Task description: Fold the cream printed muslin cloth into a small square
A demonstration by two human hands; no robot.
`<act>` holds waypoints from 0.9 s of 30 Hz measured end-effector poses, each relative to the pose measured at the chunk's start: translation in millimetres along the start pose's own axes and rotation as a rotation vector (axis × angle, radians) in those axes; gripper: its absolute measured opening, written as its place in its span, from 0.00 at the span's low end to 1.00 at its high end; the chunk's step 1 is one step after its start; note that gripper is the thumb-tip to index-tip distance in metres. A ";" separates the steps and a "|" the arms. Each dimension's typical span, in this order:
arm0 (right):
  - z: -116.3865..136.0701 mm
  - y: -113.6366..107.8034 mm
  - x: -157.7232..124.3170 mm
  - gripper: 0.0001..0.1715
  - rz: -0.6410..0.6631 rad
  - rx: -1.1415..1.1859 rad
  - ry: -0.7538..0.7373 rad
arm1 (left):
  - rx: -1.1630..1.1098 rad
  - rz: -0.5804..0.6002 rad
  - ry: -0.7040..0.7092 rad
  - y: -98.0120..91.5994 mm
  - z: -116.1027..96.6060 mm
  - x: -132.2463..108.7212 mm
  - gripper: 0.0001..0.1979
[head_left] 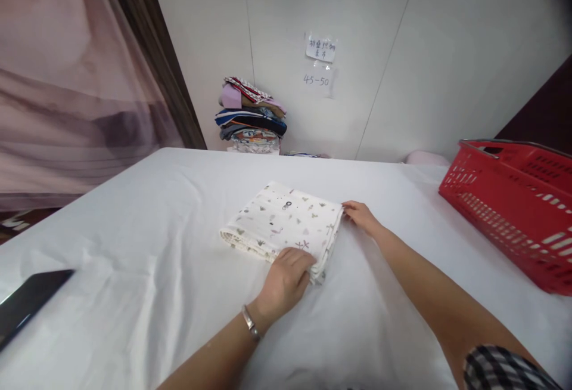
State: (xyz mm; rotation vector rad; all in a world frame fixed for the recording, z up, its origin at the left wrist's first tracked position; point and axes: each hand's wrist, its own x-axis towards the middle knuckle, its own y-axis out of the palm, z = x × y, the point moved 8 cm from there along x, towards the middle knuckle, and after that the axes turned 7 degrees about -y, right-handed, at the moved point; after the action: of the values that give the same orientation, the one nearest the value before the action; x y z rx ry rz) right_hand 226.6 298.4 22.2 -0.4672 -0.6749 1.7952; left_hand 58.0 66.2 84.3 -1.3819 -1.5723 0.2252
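Observation:
A folded white cloth (286, 214) with small printed plants and animals lies flat in several layers on the white-covered table. At its near edge, close to the right corner, my left hand (288, 276) curls its fingers over the top and grips the layers. A silver bracelet (251, 322) circles that wrist. My right hand (361, 217) pinches the cloth's far right corner between thumb and fingers. The right-hand edge, where loose layers show, runs between the two hands.
A red plastic basket (513, 205) stands at the table's right side. Several folded fabrics (252, 117) are stacked beyond the far edge, by the wall with paper signs (320, 49). A dark flat device (33, 300) lies at the left. A pink curtain (80, 80) hangs on the left.

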 end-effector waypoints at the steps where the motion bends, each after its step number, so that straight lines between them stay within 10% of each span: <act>1: -2.8 -2.7 -2.7 0.18 -0.011 0.045 0.019 | -0.029 -0.033 -0.046 -3.7 3.8 1.2 0.17; 10: 20.9 12.7 -65.2 0.11 0.031 0.354 -0.055 | -0.241 -0.155 -0.378 -21.8 29.4 16.5 0.14; 22: 35.9 72.9 -149.5 0.16 0.469 0.477 0.241 | -0.173 -0.204 -0.359 -40.3 18.8 41.7 0.14; 27: 40.4 84.6 -151.3 0.19 0.425 0.509 0.284 | -0.156 -0.198 -0.367 -42.0 19.1 52.8 0.13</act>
State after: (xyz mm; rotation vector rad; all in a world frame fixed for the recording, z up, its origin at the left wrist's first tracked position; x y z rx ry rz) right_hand 188.1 126.6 -4.4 -0.5261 0.0982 2.1498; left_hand 23.9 104.7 132.1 -1.3437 -2.0558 0.2503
